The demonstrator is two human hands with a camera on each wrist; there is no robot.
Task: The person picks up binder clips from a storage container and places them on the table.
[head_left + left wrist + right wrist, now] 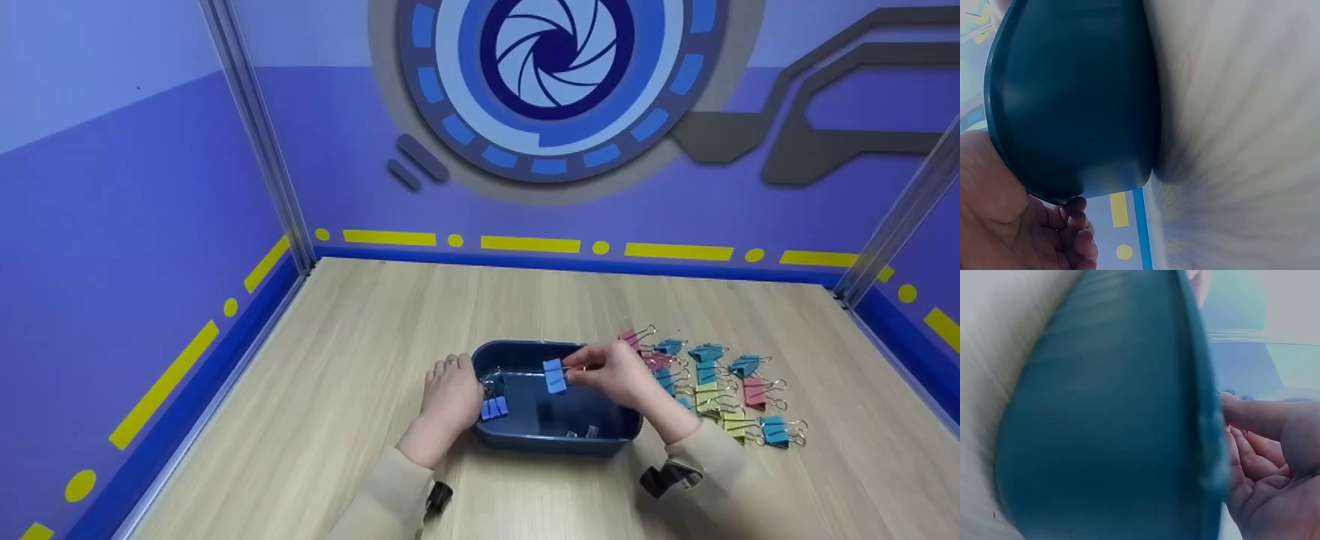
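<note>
A dark blue rectangular bin (559,446) stands on the table in the head view. My left hand (453,394) holds its left rim with curled fingers (1081,236); the thumb is mostly hidden in the head view. Between thumb and fingertips, my right hand (619,375) pinches a blue binder clip (555,376) by its wire handles, above the bin's inside. The clip is hidden behind the rim in the right wrist view. Inside the bin, near the left hand, lie another blue binder clip (494,408) and a dark green one (496,384).
Right of the bin, several loose binder clips lie on the wooden table (390,322): teal (775,432), yellow (714,397) and pink (763,392). Some lie beneath or close to the right forearm. Blue panels (150,262) wall the table's left, back and right.
</note>
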